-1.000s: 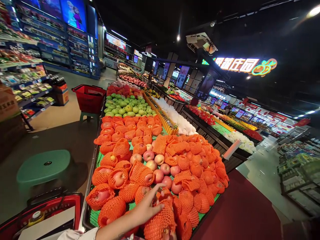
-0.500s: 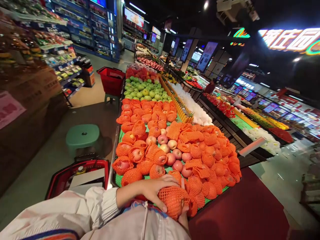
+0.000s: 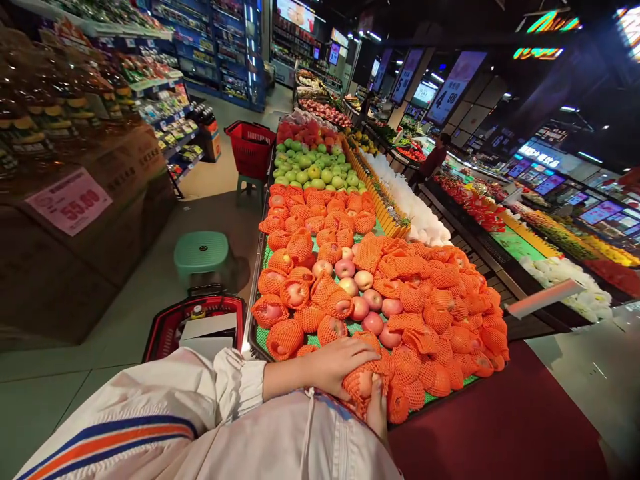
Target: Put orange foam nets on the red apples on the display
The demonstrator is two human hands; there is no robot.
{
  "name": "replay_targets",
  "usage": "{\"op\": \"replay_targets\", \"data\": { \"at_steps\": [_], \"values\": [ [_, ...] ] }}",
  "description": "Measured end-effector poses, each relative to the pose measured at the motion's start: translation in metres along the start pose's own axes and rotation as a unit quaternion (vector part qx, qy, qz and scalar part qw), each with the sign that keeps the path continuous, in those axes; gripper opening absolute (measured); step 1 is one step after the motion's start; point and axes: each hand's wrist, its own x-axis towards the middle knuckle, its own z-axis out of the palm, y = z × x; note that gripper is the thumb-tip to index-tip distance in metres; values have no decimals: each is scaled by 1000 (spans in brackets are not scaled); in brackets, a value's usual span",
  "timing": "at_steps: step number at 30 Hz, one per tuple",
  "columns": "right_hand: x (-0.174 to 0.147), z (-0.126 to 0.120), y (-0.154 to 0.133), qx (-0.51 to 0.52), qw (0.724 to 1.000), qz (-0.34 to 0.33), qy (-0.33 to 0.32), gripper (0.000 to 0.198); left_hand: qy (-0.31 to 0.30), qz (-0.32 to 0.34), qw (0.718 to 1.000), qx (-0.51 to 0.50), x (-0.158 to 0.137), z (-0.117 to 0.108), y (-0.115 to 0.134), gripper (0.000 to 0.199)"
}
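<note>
Both my hands are on an apple in an orange foam net (image 3: pixel 358 387), close to my jacket at the near edge of the fruit display. My left hand (image 3: pixel 327 365) lies over its top and left side, fingers curved around it. From the right, my right hand (image 3: pixel 377 408) presses against it with the fingers partly hidden. A patch of apple skin shows through the net between the hands. Just beyond lie more netted apples (image 3: pixel 285 339) and several bare red apples (image 3: pixel 373 323) on a green mat.
A red shopping basket (image 3: pixel 240 313) with a box in it stands at the left, near a green stool (image 3: pixel 201 252). Green pears or apples (image 3: pixel 320 167) fill the far section. Another red basket (image 3: pixel 250 150) sits beyond. A person (image 3: pixel 434 160) is in the background.
The view has swung left, so the display appears further right. The netted apple has turned in my hands, and the hands have shifted around it.
</note>
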Motion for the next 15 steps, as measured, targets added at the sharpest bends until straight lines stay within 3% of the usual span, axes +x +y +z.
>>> {"op": "replay_targets", "data": {
  "at_steps": [3,5,8,11,13,15],
  "values": [
    [-1,9,-5,137,989,63,10,83,15,-25,998,51,2,-5,-13,88],
    [0,14,-17,206,977,56,-2,80,76,-59,992,84,3,-17,-29,87],
    [4,15,-30,215,976,1,-22,79,203,-133,963,119,3,-50,-61,82],
    [7,9,-28,202,979,0,-37,79,297,-200,918,168,0,-86,-94,86],
    [8,4,-23,196,980,8,-43,77,308,-247,895,207,-3,-101,-112,85],
    [9,0,-18,193,980,13,-42,75,278,-301,883,230,-6,-108,-126,83]
  ]
}}
